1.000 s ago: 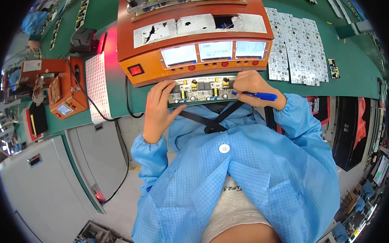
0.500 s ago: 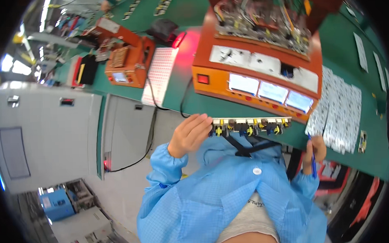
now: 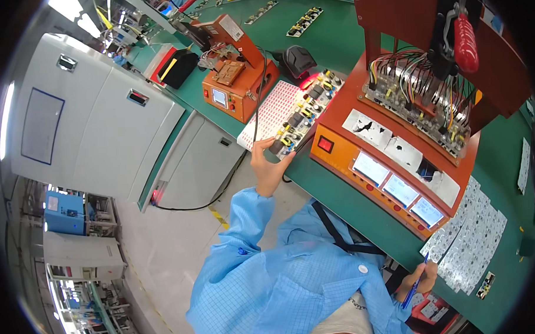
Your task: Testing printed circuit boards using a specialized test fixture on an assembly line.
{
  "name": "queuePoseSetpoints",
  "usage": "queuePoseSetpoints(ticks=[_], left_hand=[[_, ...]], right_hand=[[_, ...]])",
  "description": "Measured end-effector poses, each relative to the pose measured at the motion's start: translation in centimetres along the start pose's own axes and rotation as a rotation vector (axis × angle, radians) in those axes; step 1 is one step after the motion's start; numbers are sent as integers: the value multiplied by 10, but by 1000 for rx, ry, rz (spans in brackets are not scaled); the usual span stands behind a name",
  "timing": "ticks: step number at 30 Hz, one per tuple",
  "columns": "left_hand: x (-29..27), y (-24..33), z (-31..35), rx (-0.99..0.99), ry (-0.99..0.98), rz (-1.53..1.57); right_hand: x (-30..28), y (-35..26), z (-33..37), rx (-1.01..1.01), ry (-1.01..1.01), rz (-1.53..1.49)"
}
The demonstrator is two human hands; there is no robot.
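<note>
The circuit board [image 3: 306, 114], left of the large tester [image 3: 391, 166], is pinched at one end by the left hand [image 3: 268, 166] and could be dropped through slippage; near the tester's right corner, a pen [image 3: 411, 296] is gripped by the right hand [image 3: 424, 277]

Near the left end of the front edge of a green worktop [image 3: 351, 204], a small orange metal box [image 3: 236, 100] with a lit screen is standing, and a soft black pouch [image 3: 184, 70] with a yellow strip is lying near it. Flat silver patterned sheets [image 3: 473, 242] are lying by the right part of the front edge, with a small component-covered board [image 3: 485, 285] sitting just beside them. A pale grey metal cabinet [image 3: 100, 108] with dark recessed handles is standing beyond the left front edge, a blue boxy machine [image 3: 64, 212] sitting past it.
</note>
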State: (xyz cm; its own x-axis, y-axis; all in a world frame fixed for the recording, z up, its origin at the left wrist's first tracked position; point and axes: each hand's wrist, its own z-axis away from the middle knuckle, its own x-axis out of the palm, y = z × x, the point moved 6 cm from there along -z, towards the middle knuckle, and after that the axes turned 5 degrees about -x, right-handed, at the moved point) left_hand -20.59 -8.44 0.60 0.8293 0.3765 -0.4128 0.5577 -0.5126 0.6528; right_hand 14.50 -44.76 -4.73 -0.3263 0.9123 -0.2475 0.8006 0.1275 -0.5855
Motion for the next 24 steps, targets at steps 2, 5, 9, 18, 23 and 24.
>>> queuePoseSetpoints(ticks=[2,5,9,18,23,24], left_hand=[[12,-17,0,-43,-69,-72],[21,-27,-1,-136,-180,-126],[29,-39,-2,-195,-232,-125],[32,-46,-5,-221,-214,-76],[29,-33,-7,-102,-183,-202],[31,-33,-7,-77,-188,-183]], right_hand=[[3,-6,-4,-3,-7,-27],[0,0,0,27,-90,14],[-9,8,13,39,-39,60],[3,-3,-2,-67,-50,89],[2,-4,-2,-78,-22,24],[2,-4,0,-68,-22,-5]])
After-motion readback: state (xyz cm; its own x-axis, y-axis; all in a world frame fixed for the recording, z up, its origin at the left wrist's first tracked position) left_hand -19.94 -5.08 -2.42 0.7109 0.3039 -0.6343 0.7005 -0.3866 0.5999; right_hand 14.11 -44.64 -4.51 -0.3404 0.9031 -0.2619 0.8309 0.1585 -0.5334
